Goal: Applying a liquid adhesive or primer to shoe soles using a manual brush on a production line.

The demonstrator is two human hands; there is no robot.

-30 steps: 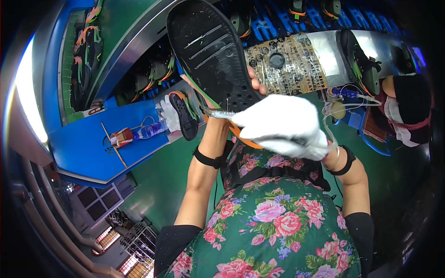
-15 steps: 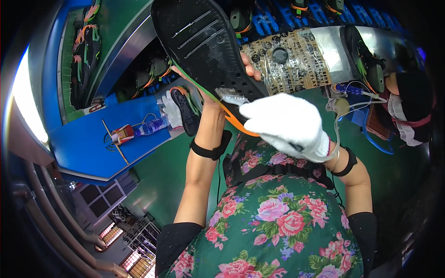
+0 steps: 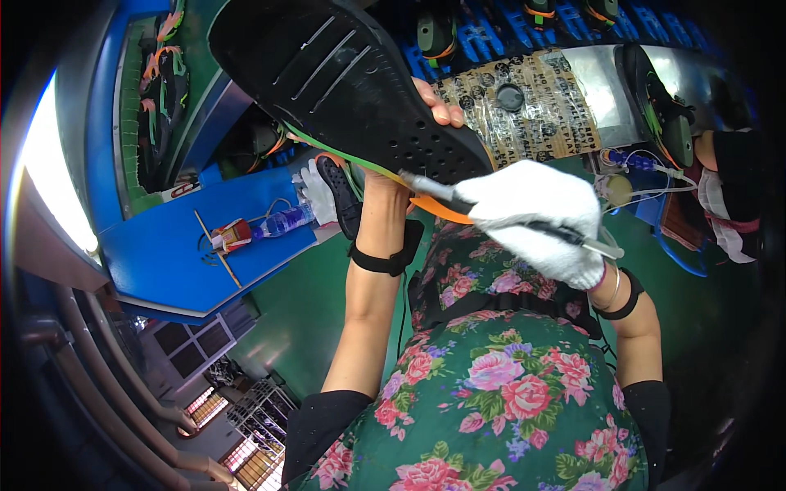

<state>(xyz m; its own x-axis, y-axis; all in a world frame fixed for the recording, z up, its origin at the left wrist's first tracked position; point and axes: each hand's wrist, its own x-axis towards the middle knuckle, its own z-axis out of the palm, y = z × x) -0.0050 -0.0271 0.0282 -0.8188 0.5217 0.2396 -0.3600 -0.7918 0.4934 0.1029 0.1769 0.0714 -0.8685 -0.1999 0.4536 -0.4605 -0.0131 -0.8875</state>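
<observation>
A shoe is held up with its black sole facing me, showing straight grooves and rows of small holes. Green and orange trim runs along its lower side. My bare left hand grips it from behind, fingertips curled over the right edge and the palm hidden. My right hand, in a white knit glove, is closed around a brush with a metal collar and a dark handle. The brush tip meets the sole's lower edge beside the orange trim; whether it touches is hard to tell. A clear tube shows behind the glove.
On the left, a blue table bears a bottle, a red container, a thin stick, a white glove and another shoe. Ahead are a taped cardboard sheet and a rack of shoes. Another person's arm is at right.
The shoe has shifted left and tilted in view. The brush has moved off the flat of the sole to its lower edge, and the gloved hand has turned, showing the handle.
</observation>
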